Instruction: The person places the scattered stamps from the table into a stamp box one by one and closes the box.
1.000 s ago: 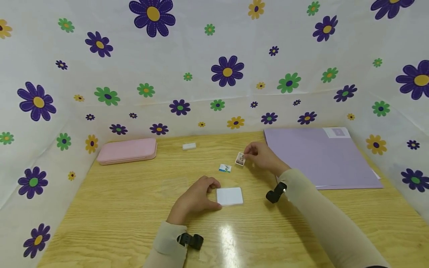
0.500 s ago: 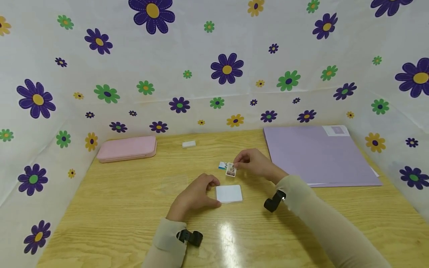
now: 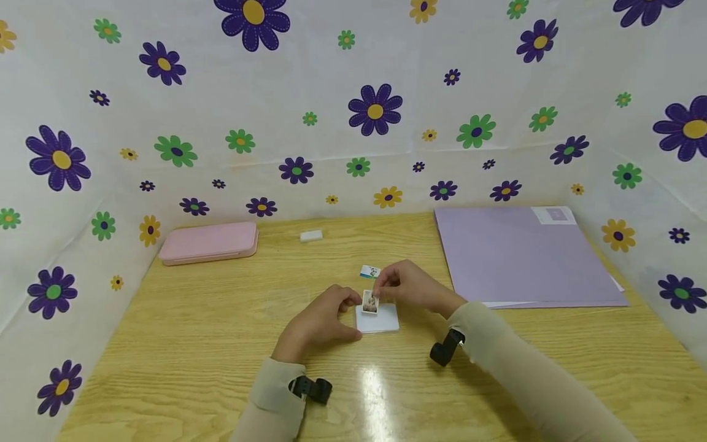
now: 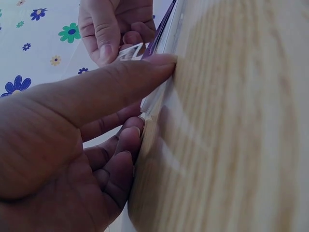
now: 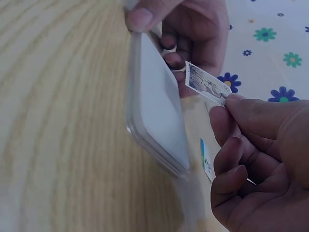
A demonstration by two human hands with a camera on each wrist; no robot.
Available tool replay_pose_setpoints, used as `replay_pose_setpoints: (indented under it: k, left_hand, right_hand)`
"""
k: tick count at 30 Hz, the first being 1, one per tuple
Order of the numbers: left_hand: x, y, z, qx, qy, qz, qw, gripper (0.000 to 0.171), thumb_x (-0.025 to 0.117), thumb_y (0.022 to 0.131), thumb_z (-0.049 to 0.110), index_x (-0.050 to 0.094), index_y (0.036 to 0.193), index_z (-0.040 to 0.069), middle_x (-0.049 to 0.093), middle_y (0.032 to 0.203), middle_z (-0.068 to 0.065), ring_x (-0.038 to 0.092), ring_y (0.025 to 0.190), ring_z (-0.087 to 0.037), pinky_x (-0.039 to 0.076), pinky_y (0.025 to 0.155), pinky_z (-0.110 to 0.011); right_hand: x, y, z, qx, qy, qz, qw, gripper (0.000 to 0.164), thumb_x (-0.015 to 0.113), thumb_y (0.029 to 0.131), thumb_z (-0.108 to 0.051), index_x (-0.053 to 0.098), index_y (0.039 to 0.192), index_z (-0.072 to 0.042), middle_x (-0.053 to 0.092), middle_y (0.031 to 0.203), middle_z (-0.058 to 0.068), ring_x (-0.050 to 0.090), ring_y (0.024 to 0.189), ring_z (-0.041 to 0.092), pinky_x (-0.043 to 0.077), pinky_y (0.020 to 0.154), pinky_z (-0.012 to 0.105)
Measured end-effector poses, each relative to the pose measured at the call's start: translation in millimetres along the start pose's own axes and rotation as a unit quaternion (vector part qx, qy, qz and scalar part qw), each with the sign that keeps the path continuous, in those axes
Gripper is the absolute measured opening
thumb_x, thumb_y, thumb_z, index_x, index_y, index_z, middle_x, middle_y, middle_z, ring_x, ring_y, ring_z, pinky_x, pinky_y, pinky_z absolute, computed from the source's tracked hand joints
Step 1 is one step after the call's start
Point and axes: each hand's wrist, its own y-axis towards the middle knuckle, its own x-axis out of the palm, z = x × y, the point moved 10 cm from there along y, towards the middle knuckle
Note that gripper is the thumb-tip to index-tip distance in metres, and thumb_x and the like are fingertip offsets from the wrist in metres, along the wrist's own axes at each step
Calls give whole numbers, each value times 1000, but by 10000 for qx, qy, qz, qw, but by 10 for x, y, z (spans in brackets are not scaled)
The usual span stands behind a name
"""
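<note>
In the head view, my right hand (image 3: 411, 287) pinches a small white-bordered postage stamp (image 3: 370, 302) between thumb and index finger. The stamp is held tilted over the far left part of a thin white rectangular case with clear edges (image 3: 381, 319). My left hand (image 3: 326, 319) grips that case at its left end, thumb at the near corner and index finger at the far one. The right wrist view shows the stamp's dark printed picture (image 5: 207, 86) facing up above the case. Beyond the case lies a second stamp (image 3: 369, 271), blue and white, on the table.
A pink pencil case (image 3: 210, 241) lies at the back left, a white eraser-like block (image 3: 312, 236) at the back middle. A large purple folder (image 3: 525, 258) covers the back right. A faint clear sheet (image 3: 284, 301) lies left of the case. Flowered cloth (image 3: 298, 135) surrounds the table.
My right hand has brought the pinched stamp from the right of the second stamp, leftward and nearer, to over the white case. My left hand has stayed at the case.
</note>
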Motion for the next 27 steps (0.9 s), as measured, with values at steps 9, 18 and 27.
replay_pose_setpoints:
  k: [9, 18, 27]
  left_hand:
    - [-11, 19, -2, -54, 26, 15, 10000, 56, 87, 77, 20, 59, 124, 12, 52, 115, 0, 50, 104, -17, 44, 93, -37]
    - [-26, 13, 59, 86, -51, 25, 9999, 52, 87, 77, 17, 60, 120, 10, 53, 113, -3, 50, 102, -18, 45, 91, -38]
    - [-12, 21, 52, 59, -72, -4, 10000, 52, 87, 77, 17, 60, 121, 10, 53, 115, -3, 50, 103, -19, 45, 92, -38]
  right_hand:
    - [171, -14, -57, -325, -416, -106, 9986, 8, 69, 92, -6, 74, 87, -11, 69, 82, -4, 57, 74, 11, 47, 67, 26]
    - [222, -14, -60, -393, -868, 46, 9954, 8, 73, 91, -11, 73, 84, -14, 64, 76, -7, 54, 70, 11, 43, 61, 24]
    - [247, 1, -61, -370, -987, 45, 9944, 10, 72, 91, -11, 72, 82, -15, 64, 73, -8, 54, 67, 10, 44, 59, 25]
